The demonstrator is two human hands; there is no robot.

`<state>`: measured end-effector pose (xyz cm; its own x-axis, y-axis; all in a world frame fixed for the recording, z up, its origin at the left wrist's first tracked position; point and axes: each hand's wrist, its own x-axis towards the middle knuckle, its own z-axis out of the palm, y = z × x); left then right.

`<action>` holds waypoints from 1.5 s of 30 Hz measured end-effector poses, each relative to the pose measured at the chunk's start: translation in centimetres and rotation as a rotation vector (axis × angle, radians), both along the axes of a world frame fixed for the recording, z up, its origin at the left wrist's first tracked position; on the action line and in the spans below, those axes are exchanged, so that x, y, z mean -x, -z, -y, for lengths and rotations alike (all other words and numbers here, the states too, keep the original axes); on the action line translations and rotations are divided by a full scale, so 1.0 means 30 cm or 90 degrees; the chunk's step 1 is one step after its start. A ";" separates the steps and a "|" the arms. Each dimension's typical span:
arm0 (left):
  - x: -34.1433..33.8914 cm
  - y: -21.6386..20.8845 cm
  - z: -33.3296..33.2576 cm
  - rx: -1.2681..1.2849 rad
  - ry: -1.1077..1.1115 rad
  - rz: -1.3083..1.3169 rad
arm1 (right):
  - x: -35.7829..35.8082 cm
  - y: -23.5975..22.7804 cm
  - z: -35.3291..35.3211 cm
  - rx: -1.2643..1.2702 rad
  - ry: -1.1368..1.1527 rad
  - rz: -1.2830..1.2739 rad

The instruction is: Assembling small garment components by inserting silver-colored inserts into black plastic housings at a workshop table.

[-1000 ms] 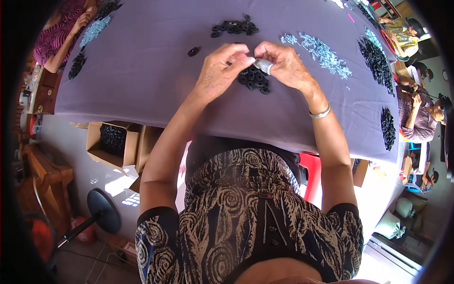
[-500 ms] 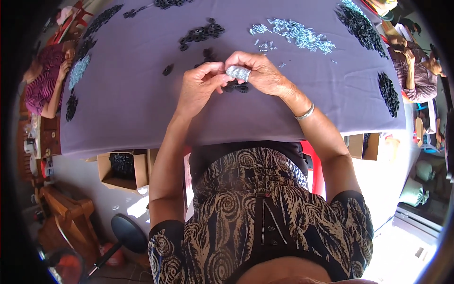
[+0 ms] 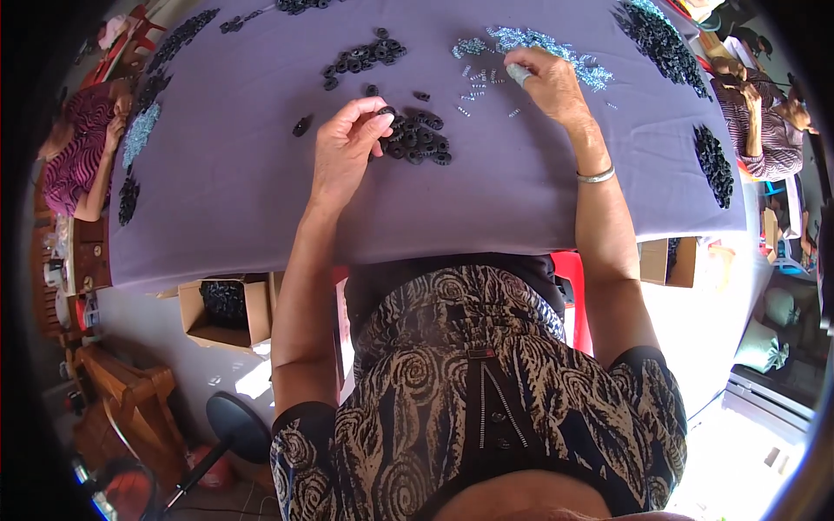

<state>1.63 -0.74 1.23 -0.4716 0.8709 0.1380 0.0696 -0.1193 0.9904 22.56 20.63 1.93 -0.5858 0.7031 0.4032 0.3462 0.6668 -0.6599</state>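
My left hand pinches a small round black piece between thumb and fingertips, just above the table. Beside it lies a heap of similar black ring-shaped pieces, ridged round their edges. Over to the right, my right hand reaches down at the near left side of a pile of small shiny coil springs. Its fingers are curled together, and what they hold, if anything, is hidden. A pale grey wrap covers one digit of that hand.
Purple-grey cloth covers the table. More black rings lie farther off, with dark piles along the right side. Two other people sit at the left and right. A cardboard box of black pieces stands below the near edge.
My hands were together over the black heap and have parted. The right has moved away to the springs; the left stays near the heap, a black piece now visible in its fingers.
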 end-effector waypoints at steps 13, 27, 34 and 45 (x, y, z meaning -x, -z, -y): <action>0.009 0.006 0.003 0.034 0.026 -0.015 | 0.022 0.021 0.016 -0.122 -0.041 0.115; -0.041 -0.003 -0.004 -0.009 0.106 -0.003 | 0.149 -0.034 0.266 0.252 -0.346 -0.192; -0.048 0.008 -0.009 -0.018 0.115 -0.015 | 0.156 -0.026 0.286 0.204 -0.300 -0.170; -0.055 0.018 -0.013 -0.018 0.112 0.005 | 0.152 -0.061 0.317 0.035 -0.291 -0.120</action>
<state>3.29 -0.36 0.70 -0.3138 0.9358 0.1608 0.0381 -0.1569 0.9869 18.01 11.12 3.77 -0.7598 0.4143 0.5011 -0.1021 0.6851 -0.7212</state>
